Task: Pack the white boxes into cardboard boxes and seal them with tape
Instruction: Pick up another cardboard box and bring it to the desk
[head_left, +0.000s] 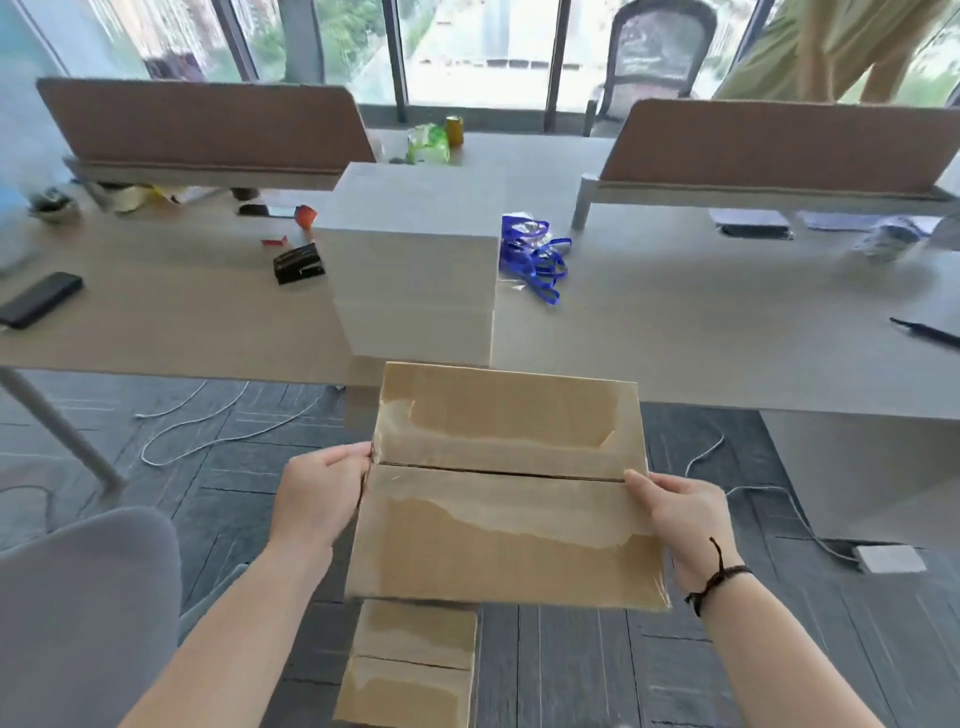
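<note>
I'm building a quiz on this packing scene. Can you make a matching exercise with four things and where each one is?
Things:
1. cardboard box
2. white boxes
3. blue ribbons
4. phone

Places:
A. far left on the desk
B. stacked on the desk, in the middle
C. held between both hands
D. on the desk, right of the white stack

Pairs: 1-C, 2-B, 3-D, 4-A

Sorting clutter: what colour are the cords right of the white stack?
Blue, the cords; head view shows it.
</note>
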